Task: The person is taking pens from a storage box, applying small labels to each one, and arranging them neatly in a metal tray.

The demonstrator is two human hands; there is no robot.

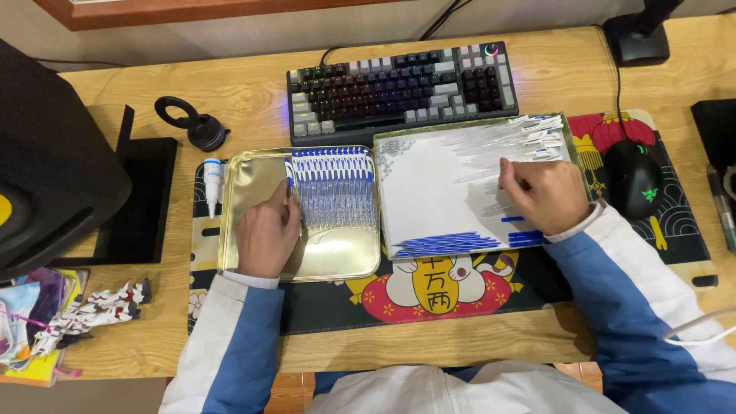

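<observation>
Right now the left hand (pixel 267 234) rests on the gold metal tray (pixel 245 180), fingertips pinching the leftmost piece in a neat row of blue-and-white plastic strips (pixel 335 188), while the right hand (pixel 546 195) curls loosely over the white tray (pixel 422 192) just right of it, fingers touching the scattered clear strips (pixel 498 146) there. Behind both trays sits a dark keyboard (pixel 402 88), a black mouse (pixel 634 178) lies close to the right wrist, a small white tube (pixel 212 184) lies left of the gold tray, and blue strips (pixel 445 244) pile along the white tray's near edge.
</observation>
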